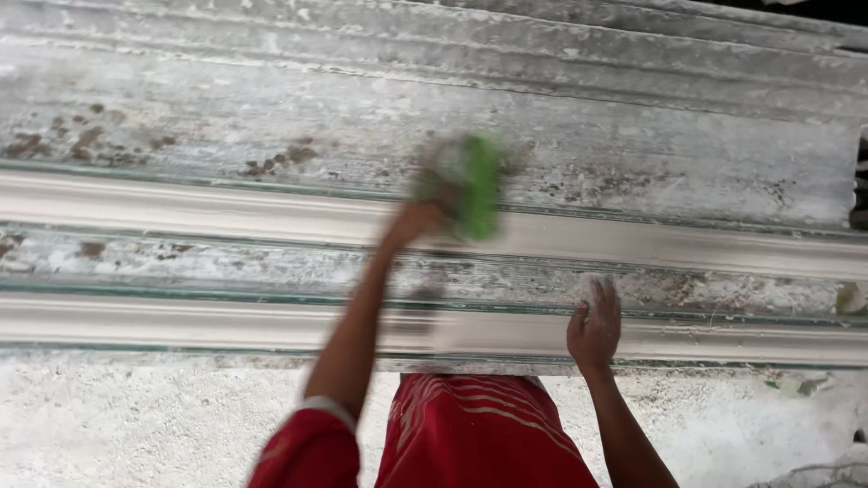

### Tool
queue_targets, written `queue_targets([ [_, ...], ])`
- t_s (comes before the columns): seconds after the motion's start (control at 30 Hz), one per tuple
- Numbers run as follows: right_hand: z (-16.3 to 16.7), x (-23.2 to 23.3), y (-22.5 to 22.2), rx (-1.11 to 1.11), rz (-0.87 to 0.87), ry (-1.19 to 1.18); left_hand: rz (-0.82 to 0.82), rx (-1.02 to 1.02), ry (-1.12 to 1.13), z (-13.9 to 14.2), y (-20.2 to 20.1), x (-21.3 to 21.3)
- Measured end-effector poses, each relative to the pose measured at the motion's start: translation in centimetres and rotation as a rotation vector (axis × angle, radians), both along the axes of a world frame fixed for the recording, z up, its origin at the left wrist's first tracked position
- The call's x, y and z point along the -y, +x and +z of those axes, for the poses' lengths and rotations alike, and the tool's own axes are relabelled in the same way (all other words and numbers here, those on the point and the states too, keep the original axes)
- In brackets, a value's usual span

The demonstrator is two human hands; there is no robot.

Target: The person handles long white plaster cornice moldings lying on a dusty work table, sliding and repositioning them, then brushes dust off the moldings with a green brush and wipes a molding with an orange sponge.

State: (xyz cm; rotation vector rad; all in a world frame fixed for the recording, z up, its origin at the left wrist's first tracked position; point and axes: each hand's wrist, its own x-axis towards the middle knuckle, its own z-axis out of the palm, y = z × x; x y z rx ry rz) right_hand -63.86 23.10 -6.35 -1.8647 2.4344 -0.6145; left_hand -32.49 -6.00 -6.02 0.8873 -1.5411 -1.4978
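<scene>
At the far moulding: left hand (418, 220) is closed around a green scrubbing pad (472, 183), fingers wrapped over its near edge; both are smeared with motion blur, so how tight the hold is cannot be told.
Pad position: pressed against or just above the upper white plaster moulding (181, 206), about midway along its visible length; whether it actually touches is lost in the blur.
Right hand: right hand (595, 327) holds nothing; it lies flat with fingers spread on the nearer white moulding (181, 318), palm down, touching it near the front edge.
Arms: left arm reaches forward across the near moulding; a red sleeve (307, 447) and red garment (479, 434) show at the bottom.
Surface: both mouldings lie lengthwise on a grey, stained, plaster-crusted bench (271, 117), with greenish strips along their edges.
Floor: pale, dusty ground (136, 425) lies below the bench.
Risk, pad: judged from the blur, a fast stroke could let the pad slip out of the fingers or gouge the soft profile.
Risk, bracing hand: weight through the flat palm might crack or shift the near moulding.
Risk, reach: the forearm crossing low could rub the nearer piece.
</scene>
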Motion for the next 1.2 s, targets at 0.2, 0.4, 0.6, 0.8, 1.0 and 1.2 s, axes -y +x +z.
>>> queue_targets([
  [0.2, 0.3, 0.2, 0.1, -0.026, -0.017, -0.003, 0.655, 1.103, -0.041, 3.9, 15.7, 11.3],
  [0.4, 1.1, 0.7, 0.4, -0.007, 0.027, -0.017, 0.2, 0.926, -0.347, 0.4, -18.5, 0.9],
  [0.6, 0.4, 0.2, -10.3, -0.013, -0.011, -0.165, -0.073, 0.772, -0.677, 1.0, -21.7, 0.0],
  [0.8, -0.2, 2.5, -31.1, 0.478, -0.414, 0.099, 0.808, 1.412, -0.269, 3.1, -0.2, 7.5],
  [1.0, -0.8, 8.3, -37.3, -0.001, 0.134, -0.083, 0.48, 1.04, -0.168, -1.5, -34.2, 1.1],
  [1.2, -0.6, 9.2, -36.9, 0.167, 0.02, -0.023, -0.126, 0.642, -0.212, -2.9, -59.8, -5.8],
])
